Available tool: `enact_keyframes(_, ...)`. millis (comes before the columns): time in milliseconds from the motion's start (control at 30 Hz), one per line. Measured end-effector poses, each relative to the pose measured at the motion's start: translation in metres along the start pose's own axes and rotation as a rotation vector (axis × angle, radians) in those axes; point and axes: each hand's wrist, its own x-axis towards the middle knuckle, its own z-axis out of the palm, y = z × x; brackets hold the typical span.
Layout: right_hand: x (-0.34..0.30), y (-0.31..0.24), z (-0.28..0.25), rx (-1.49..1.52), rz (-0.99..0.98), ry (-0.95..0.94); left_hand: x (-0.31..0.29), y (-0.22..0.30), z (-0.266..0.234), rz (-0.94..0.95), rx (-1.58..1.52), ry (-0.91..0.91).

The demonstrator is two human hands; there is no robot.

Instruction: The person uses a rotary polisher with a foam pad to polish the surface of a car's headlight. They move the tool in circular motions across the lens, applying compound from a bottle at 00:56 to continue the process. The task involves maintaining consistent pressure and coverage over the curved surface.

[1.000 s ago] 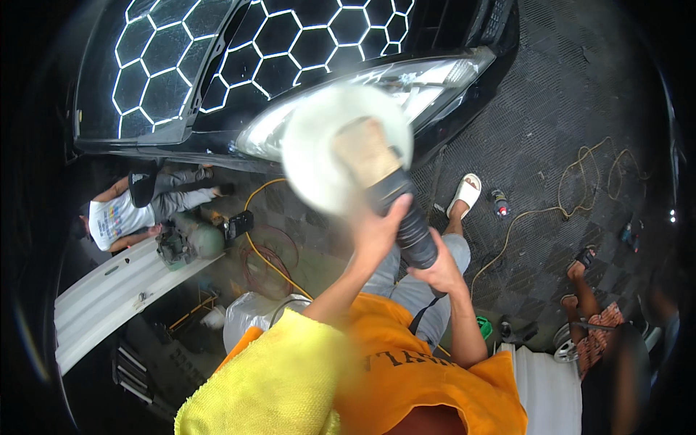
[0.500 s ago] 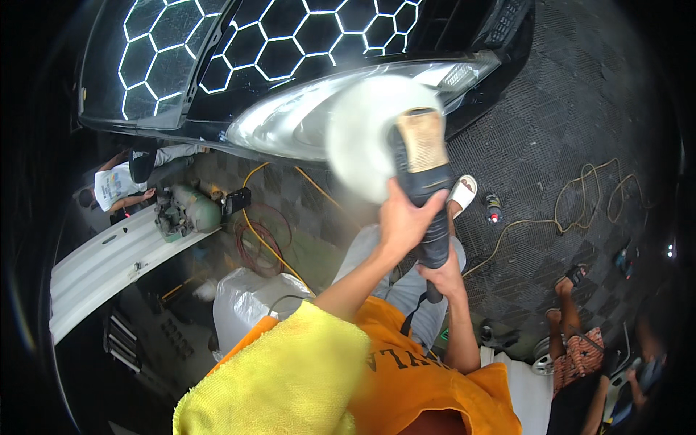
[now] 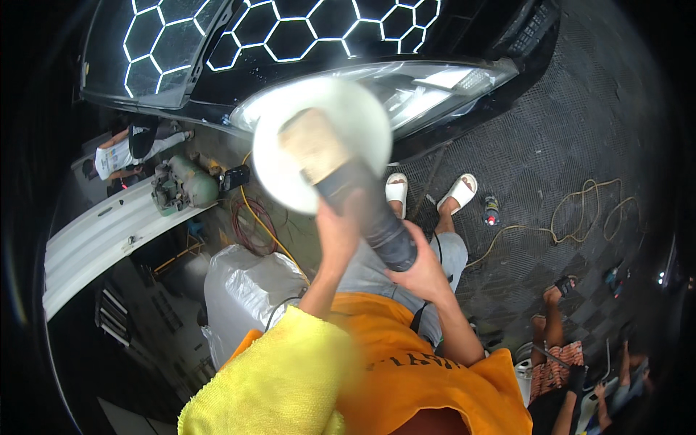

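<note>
Left hand (image 3: 338,232) and right hand (image 3: 422,267) wrap around a polisher (image 3: 383,230).
It slants forward-left, left hand nearer the pad (image 3: 365,129); the headlight (image 3: 435,85) lies ahead, contact hard to tell.

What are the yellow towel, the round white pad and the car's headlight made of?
Towel: soft cloth, by its fuzzy surface; cotton or microfibre, I can't tell.
Pad: perhaps foam or wool, pale and dull-looking, but it's blurred.
Headlight: probably clear, glossy plastic, since it shines and parts show through.
</note>
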Motion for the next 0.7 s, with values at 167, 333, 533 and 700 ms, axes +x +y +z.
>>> enact_keyframes(167, -0.029, 0.003, -0.032, 0.227, 0.093, 0.126, -0.002, 0.031, 0.055, -0.031, 0.185, -0.223)
enact_keyframes(333, -0.030, -0.004, -0.034, 0.182, 0.047, 0.152, 0.000, 0.037, 0.058, -0.036, 0.242, -0.244)
enact_keyframes(533, -0.012, -0.010, 0.012, 0.057, -0.043, -0.016, 0.006, 0.024, -0.017, -0.006, 0.058, -0.058)
enact_keyframes(700, 0.007, -0.025, 0.025, -0.017, 0.038, -0.160, 0.007, -0.015, -0.060, 0.029, 0.132, 0.088)
